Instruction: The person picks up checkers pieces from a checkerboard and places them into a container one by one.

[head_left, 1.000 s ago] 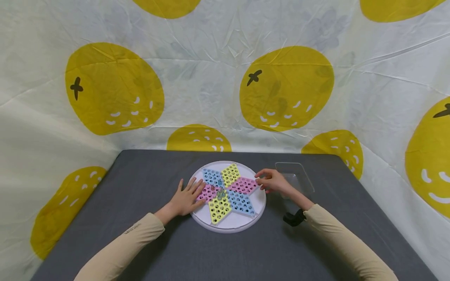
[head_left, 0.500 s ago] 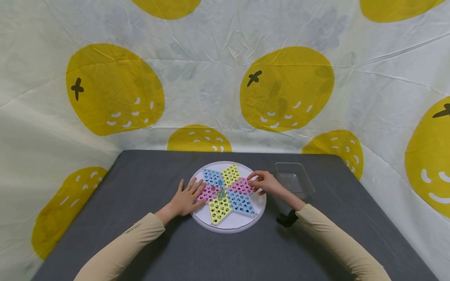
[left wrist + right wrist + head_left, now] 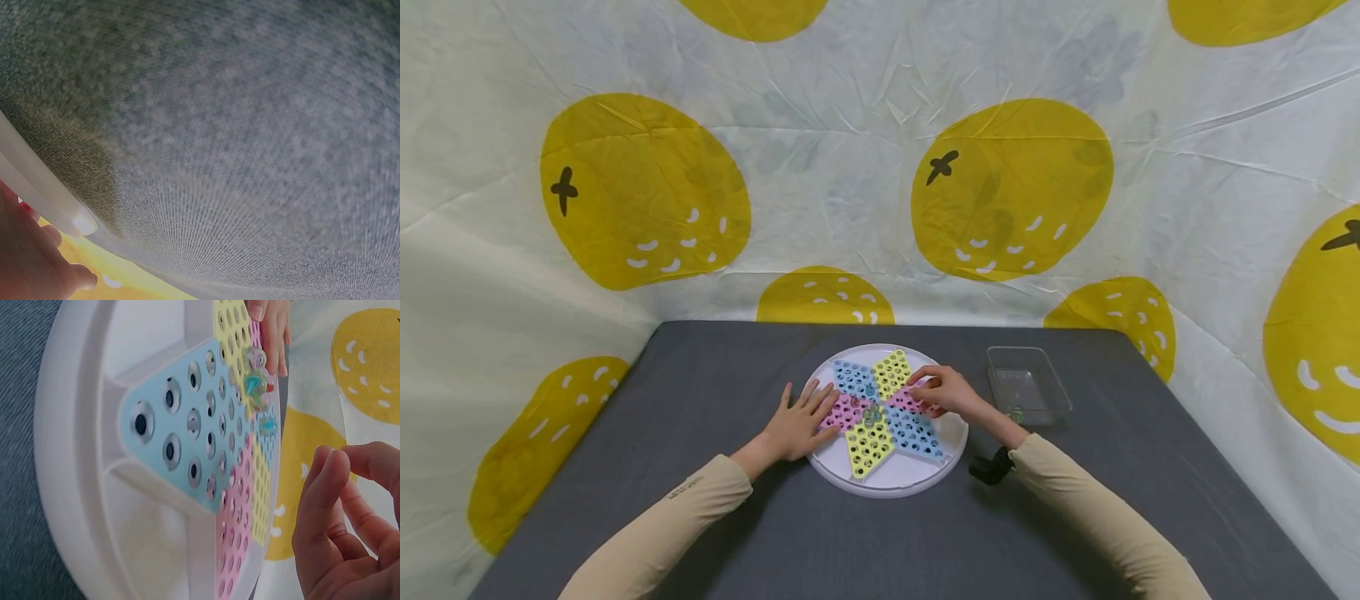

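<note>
With the left hand (image 3: pixel 797 425) spread on the left edge of the board (image 3: pixel 887 492), the right hand (image 3: pixel 947 390) has moved inward over its right pink section (image 3: pixel 232 520), fingertips together, contents indiscernible, seemingly bringing work nearer the central marbles (image 3: pixel 255 386).

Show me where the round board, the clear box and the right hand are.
Round board (image 3: pixel 65 444): right wrist view, on its white outer rim.
Clear box (image 3: pixel 1024 387): head view, on its bare floor.
Right hand (image 3: pixel 951 392): head view, on the back of the hand.
</note>
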`<state>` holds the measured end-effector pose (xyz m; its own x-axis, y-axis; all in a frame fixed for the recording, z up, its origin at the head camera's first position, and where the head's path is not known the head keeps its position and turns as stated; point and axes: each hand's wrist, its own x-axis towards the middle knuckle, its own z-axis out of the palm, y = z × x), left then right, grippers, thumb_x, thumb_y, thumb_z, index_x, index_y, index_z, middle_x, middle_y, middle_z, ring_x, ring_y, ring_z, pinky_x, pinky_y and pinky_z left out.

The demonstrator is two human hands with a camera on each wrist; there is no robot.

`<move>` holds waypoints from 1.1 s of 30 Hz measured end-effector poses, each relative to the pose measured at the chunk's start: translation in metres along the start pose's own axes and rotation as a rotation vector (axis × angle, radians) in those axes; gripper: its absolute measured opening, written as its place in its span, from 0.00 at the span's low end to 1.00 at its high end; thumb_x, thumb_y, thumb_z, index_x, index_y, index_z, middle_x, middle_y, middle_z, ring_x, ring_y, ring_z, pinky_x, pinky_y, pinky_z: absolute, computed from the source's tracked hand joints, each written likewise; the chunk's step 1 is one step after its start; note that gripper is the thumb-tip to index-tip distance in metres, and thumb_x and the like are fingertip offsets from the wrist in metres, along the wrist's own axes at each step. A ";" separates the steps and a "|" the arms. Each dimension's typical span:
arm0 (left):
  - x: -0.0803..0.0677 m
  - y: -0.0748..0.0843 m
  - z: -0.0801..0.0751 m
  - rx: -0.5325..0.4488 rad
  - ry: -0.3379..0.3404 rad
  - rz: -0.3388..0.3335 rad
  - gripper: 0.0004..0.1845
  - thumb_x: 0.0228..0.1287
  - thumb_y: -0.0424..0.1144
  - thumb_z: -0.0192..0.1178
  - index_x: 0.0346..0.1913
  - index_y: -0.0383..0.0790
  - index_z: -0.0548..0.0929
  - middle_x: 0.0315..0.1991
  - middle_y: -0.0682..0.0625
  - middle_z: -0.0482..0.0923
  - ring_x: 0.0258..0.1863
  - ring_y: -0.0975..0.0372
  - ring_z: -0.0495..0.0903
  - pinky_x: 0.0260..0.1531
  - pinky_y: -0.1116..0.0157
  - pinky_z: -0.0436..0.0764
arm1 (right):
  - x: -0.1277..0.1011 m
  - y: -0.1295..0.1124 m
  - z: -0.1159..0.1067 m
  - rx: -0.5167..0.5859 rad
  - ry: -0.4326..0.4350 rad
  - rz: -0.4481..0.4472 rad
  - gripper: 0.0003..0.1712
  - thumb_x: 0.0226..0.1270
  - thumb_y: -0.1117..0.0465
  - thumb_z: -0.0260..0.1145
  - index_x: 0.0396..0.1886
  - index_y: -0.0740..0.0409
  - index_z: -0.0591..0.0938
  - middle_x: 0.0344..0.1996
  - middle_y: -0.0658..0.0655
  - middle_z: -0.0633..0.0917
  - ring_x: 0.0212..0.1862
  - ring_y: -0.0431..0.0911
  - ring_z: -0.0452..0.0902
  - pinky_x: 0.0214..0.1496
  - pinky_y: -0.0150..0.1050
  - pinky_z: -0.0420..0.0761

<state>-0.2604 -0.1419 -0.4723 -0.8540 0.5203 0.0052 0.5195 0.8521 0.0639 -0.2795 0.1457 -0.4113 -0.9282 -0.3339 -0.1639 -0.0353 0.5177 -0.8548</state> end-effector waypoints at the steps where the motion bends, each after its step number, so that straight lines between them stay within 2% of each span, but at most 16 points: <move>1: 0.000 0.000 0.000 -0.002 0.000 0.000 0.35 0.64 0.59 0.40 0.69 0.46 0.51 0.71 0.49 0.48 0.70 0.50 0.43 0.61 0.40 0.40 | 0.001 -0.001 0.002 0.003 0.001 0.005 0.15 0.59 0.61 0.62 0.45 0.62 0.77 0.26 0.63 0.82 0.20 0.40 0.75 0.25 0.40 0.79; 8: -0.001 0.001 -0.004 0.003 -0.017 -0.003 0.35 0.64 0.60 0.38 0.70 0.47 0.49 0.71 0.50 0.46 0.71 0.51 0.41 0.62 0.40 0.39 | 0.010 -0.002 0.012 0.024 0.010 0.021 0.15 0.58 0.61 0.63 0.44 0.62 0.78 0.22 0.60 0.82 0.20 0.42 0.77 0.23 0.38 0.79; 14: -0.001 0.002 -0.004 -0.002 0.009 0.009 0.35 0.64 0.59 0.39 0.69 0.45 0.52 0.71 0.48 0.48 0.70 0.50 0.44 0.61 0.39 0.41 | 0.014 -0.002 0.022 0.020 -0.008 0.046 0.14 0.57 0.60 0.63 0.43 0.59 0.78 0.24 0.59 0.82 0.23 0.44 0.77 0.22 0.36 0.78; 24: -0.001 0.002 -0.004 0.012 0.004 0.000 0.35 0.64 0.59 0.39 0.69 0.45 0.52 0.70 0.49 0.49 0.70 0.50 0.44 0.61 0.40 0.42 | 0.016 -0.001 0.037 -0.016 -0.038 0.005 0.12 0.56 0.60 0.64 0.40 0.59 0.80 0.23 0.57 0.82 0.21 0.42 0.76 0.21 0.37 0.78; 28: -0.001 0.002 -0.004 0.020 -0.021 -0.013 0.35 0.64 0.60 0.38 0.69 0.47 0.50 0.71 0.50 0.47 0.71 0.51 0.42 0.62 0.40 0.41 | 0.016 0.000 0.042 -0.019 -0.059 0.006 0.12 0.56 0.59 0.64 0.40 0.58 0.80 0.23 0.57 0.81 0.21 0.42 0.76 0.21 0.37 0.78; 33: 0.000 0.002 -0.002 0.019 -0.005 -0.009 0.35 0.64 0.60 0.38 0.69 0.46 0.51 0.71 0.50 0.48 0.70 0.51 0.43 0.61 0.40 0.42 | 0.017 0.001 0.046 -0.030 -0.092 -0.008 0.11 0.57 0.60 0.63 0.40 0.58 0.80 0.22 0.57 0.81 0.21 0.41 0.76 0.20 0.35 0.77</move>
<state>-0.2594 -0.1409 -0.4702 -0.8585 0.5128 -0.0004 0.5123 0.8576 0.0451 -0.2785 0.1044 -0.4381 -0.8901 -0.4083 -0.2023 -0.0552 0.5373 -0.8416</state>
